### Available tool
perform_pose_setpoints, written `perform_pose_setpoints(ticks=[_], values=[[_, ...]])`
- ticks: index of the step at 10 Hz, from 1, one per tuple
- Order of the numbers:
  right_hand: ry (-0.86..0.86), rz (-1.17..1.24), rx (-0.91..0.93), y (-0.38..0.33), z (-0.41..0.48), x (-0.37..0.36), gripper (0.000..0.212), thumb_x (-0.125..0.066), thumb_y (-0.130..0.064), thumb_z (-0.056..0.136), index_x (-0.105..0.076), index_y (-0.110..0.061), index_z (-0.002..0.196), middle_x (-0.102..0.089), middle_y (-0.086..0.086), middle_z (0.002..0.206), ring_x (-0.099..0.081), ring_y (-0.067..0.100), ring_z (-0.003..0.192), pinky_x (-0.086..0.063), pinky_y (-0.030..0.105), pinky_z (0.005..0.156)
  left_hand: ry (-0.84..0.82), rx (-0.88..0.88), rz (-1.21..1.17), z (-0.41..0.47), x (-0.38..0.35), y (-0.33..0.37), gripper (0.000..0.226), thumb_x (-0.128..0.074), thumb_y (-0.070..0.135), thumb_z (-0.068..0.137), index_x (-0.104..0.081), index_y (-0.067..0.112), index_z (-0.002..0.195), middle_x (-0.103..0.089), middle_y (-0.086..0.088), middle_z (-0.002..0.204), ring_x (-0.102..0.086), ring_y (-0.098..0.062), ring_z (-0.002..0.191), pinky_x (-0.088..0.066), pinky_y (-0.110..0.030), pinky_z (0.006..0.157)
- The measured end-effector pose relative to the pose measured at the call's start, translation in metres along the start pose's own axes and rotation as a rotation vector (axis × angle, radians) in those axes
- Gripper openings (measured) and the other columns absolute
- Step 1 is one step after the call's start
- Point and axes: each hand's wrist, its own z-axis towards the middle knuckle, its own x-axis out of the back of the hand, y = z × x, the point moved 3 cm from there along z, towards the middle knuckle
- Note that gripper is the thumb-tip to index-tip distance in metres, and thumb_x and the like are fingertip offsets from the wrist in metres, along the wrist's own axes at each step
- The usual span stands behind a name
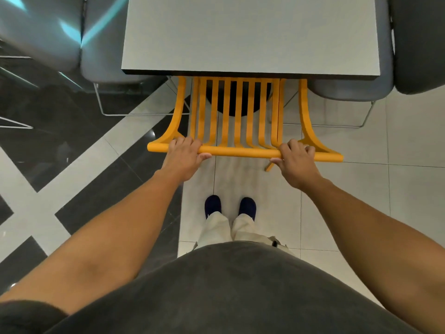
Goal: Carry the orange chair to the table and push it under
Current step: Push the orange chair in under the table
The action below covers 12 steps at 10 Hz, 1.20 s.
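The orange chair [240, 150] stands in front of me with its slatted back facing me. Its seat is hidden under the near edge of the grey table [250, 34]. My left hand [184, 155] grips the left part of the chair's top rail. My right hand [297, 160] grips the right part of the same rail. One orange rear leg shows below the rail, beside my right hand.
Grey padded chairs [106, 44] with thin wire frames stand at the table's left and right sides [356, 90]. A dark round table base [238, 102] shows through the slats. The floor has white tiles and dark glossy tiles [72, 112]. My feet [230, 206] stand just behind the chair.
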Motion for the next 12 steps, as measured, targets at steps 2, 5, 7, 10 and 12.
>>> perform_pose_setpoints(ticks=[2,5,7,10,12], values=[[0.017,-0.062,0.012,0.003,0.005,-0.003,0.052,-0.028,-0.055,0.094,-0.053,-0.011,0.106,-0.050,0.011,0.097,-0.044,0.028,0.086,-0.033,0.049,0.081,0.019,-0.026,0.033,0.006,0.000,-0.002,0.058,-0.020,0.062,0.091,-0.052,0.016,0.107,-0.058,-0.009,0.099,-0.049,-0.027,0.092,-0.036,-0.044,0.083],[0.029,-0.049,0.014,0.009,0.005,-0.004,0.047,-0.031,-0.056,0.094,-0.052,-0.015,0.104,-0.050,0.008,0.097,-0.044,0.025,0.087,-0.035,0.050,0.082,0.009,0.006,0.014,0.005,0.001,0.006,0.055,-0.026,0.058,0.093,-0.053,0.013,0.112,-0.057,-0.012,0.105,-0.048,-0.028,0.098,-0.035,-0.044,0.087],[0.008,-0.063,0.017,0.021,0.004,-0.005,0.048,-0.029,-0.057,0.094,-0.051,-0.016,0.106,-0.049,0.007,0.098,-0.041,0.023,0.086,-0.032,0.046,0.082,0.001,0.018,0.001,0.004,-0.001,0.017,0.055,-0.027,0.058,0.093,-0.052,0.014,0.114,-0.056,-0.010,0.107,-0.047,-0.027,0.100,-0.034,-0.043,0.089],[-0.023,-0.114,0.007,0.016,0.001,0.002,0.048,-0.029,-0.055,0.094,-0.050,-0.014,0.105,-0.050,0.012,0.101,-0.043,0.027,0.088,-0.034,0.049,0.083,-0.056,0.028,0.015,0.006,-0.002,0.014,0.059,-0.023,0.064,0.090,-0.052,0.017,0.112,-0.054,-0.009,0.106,-0.045,-0.025,0.097,-0.033,-0.043,0.086],[-0.295,0.092,-0.194,0.008,0.030,0.048,0.065,-0.027,-0.065,0.091,-0.043,-0.020,0.135,-0.040,0.012,0.139,-0.033,0.031,0.130,-0.021,0.055,0.107,-0.361,0.164,0.006,0.040,0.052,0.022,0.082,-0.011,0.074,0.084,-0.040,0.021,0.140,-0.024,-0.019,0.152,-0.015,-0.036,0.140,-0.010,-0.058,0.112]])
